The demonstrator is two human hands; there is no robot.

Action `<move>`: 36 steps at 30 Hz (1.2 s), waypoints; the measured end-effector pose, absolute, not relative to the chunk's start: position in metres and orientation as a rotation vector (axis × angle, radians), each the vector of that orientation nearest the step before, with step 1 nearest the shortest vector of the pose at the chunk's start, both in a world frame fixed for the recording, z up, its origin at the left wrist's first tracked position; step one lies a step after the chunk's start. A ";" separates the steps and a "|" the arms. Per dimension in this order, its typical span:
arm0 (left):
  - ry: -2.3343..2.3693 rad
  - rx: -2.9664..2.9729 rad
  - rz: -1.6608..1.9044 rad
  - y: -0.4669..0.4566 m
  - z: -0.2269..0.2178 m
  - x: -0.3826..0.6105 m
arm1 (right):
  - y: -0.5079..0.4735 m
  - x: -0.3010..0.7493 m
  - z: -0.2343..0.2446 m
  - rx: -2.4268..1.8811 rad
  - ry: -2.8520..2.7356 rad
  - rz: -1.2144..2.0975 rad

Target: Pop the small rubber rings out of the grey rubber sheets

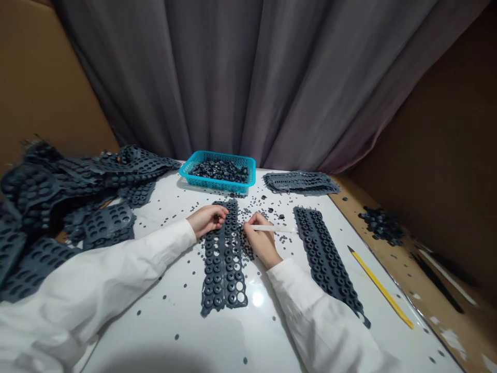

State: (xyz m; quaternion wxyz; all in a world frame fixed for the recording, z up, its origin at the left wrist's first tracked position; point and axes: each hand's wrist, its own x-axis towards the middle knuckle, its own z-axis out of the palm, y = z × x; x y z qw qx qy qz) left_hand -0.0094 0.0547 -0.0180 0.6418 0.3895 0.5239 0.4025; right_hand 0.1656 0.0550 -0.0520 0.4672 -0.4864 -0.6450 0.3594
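A dark grey rubber sheet [220,280] with rows of ring-shaped pieces lies lengthwise on the white table, and several of its places are open holes. Over its far left part is my left hand [207,220], fingers curled closed around a small black rubber piece [217,216], only partly visible. My right hand [263,241], just right of the sheet, grips a thin white stick [274,228] that points off to the right. Small dark discs [246,248] are scattered around the sheet and between my hands.
Behind stands a blue basket [217,185] of black rubber pieces. Another ringed sheet [330,259] and a yellow cutter-like tool [382,287] lie at right. Stacked strips [301,182] sit at the back right, a black pile [382,225] beyond. Heaped sheets [104,225] fill the left.
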 end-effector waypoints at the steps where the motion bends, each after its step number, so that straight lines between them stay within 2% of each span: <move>1: 1.260 1.089 0.865 0.058 -0.019 -0.009 | 0.055 0.165 -0.052 -1.194 -1.591 0.874; 5: 1.324 2.025 0.579 0.067 -0.016 -0.004 | 0.053 0.166 -0.053 -1.167 -1.636 0.863; 8: 1.256 2.390 0.356 0.071 -0.010 0.003 | 0.053 0.167 -0.054 -1.156 -1.673 0.828; 12: 1.252 2.540 0.134 0.075 -0.008 0.012 | 0.054 0.167 -0.054 -1.165 -1.710 0.775; 21: 1.274 2.642 -0.098 0.079 -0.006 0.028 | 0.053 0.166 -0.056 -1.166 -1.717 0.744; 25: 1.168 2.469 0.216 0.084 -0.011 0.005 | 0.053 0.165 -0.057 -1.192 -1.718 0.702; 30: 1.391 1.741 0.903 0.085 -0.015 -0.032 | 0.052 0.165 -0.055 -1.203 -1.680 0.768; 36: 1.067 0.763 0.977 0.079 -0.012 -0.033 | 0.060 0.168 -0.059 -1.212 -1.502 0.914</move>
